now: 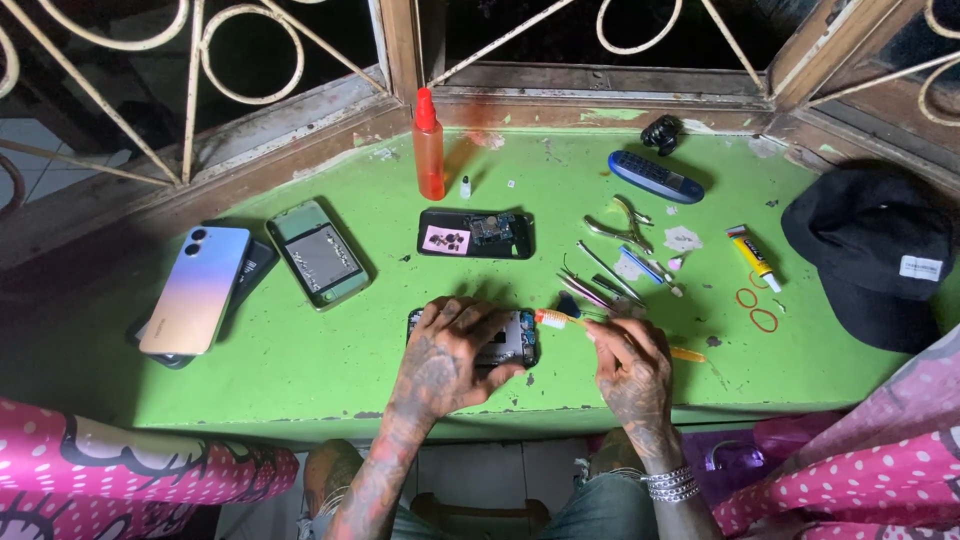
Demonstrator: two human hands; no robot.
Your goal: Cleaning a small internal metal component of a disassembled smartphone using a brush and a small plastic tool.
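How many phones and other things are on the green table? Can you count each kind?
Phones or phone bodies: 4 (shiny one, green-framed one, open black one, one under the left hand)
Spray bottle: 1
Toothbrush, in the right hand: 1
Glue tube: 1
Red rubber bands: 2
Black cap: 1
Blue case: 1
Total: 11, small tools not counted.

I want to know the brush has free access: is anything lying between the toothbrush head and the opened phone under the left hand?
Nothing visible does. The right hand holds the toothbrush with its head at the opened phone, which the left hand covers.
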